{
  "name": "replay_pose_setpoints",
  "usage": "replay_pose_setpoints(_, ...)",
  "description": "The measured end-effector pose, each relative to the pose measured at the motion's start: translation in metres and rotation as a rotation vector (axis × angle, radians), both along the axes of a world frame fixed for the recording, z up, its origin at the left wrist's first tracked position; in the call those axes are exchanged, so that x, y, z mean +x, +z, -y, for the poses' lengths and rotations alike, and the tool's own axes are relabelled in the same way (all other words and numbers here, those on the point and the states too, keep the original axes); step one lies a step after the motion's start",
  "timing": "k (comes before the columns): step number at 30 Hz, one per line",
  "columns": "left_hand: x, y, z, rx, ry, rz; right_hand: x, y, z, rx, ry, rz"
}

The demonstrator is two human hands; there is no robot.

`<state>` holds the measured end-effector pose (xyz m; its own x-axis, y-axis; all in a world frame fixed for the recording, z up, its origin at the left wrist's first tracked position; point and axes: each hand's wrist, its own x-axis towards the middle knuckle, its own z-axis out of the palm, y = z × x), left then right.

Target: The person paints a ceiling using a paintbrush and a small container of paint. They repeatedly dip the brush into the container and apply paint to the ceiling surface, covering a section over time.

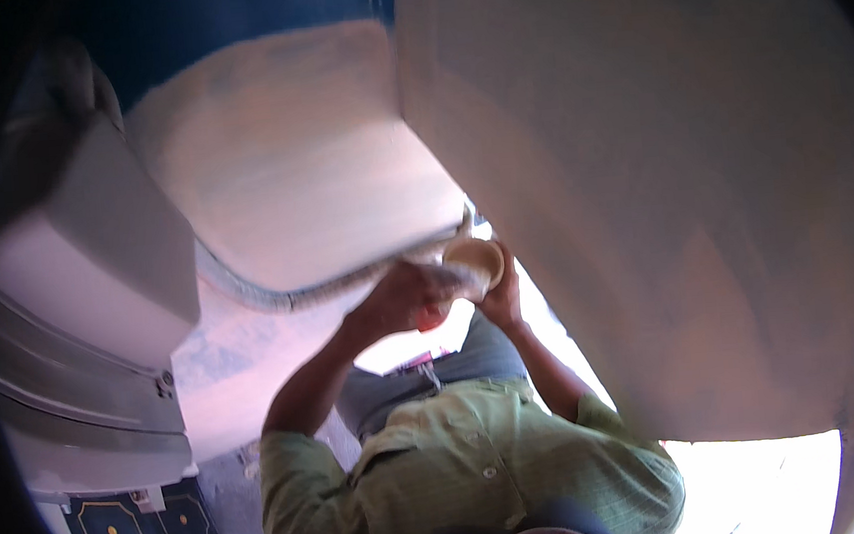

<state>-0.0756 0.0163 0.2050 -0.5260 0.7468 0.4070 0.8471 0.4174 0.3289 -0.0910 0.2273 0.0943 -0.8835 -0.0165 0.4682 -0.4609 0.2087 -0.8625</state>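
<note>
Near the middle of the view, my right hand (503,299) grips a round, open-topped pale container (474,255) from its right side. The inside of the container looks beige. My left hand (407,297) is closed just to the left of it, with its fingers close to the container's rim. A whitish, blurred object (462,282) shows at those fingers, partly in front of the container. Beneath the left hand a red part (432,317) sticks out; whether it belongs to the whitish object I cannot tell. Both forearms are bent up in front of my green shirt.
A large flat, pale brownish surface (662,188) takes up the right side. Ahead is a whitish patch (309,166) on a blue wall (257,19), with a curved edge below. A white, boxy unit (95,253) stands left. Dark panels with gold outlines (112,533) lie lower left.
</note>
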Motion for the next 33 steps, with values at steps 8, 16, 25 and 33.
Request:
replay_pose_setpoints(8,0.008,0.021,-0.009,0.145,-0.021,0.024,0.006,0.016,-0.004,0.082,-0.016,-0.035)
replay_pose_setpoints(16,0.010,0.015,-0.002,0.071,0.025,0.063,0.006,0.016,0.003,0.127,-0.065,-0.016)
replay_pose_setpoints(25,0.004,0.012,-0.011,0.015,0.000,0.206,-0.004,0.007,0.003,0.070,-0.055,-0.020)
replay_pose_setpoints(33,-0.010,0.006,-0.009,0.047,-0.045,0.093,-0.005,0.006,0.000,0.032,-0.062,-0.035)
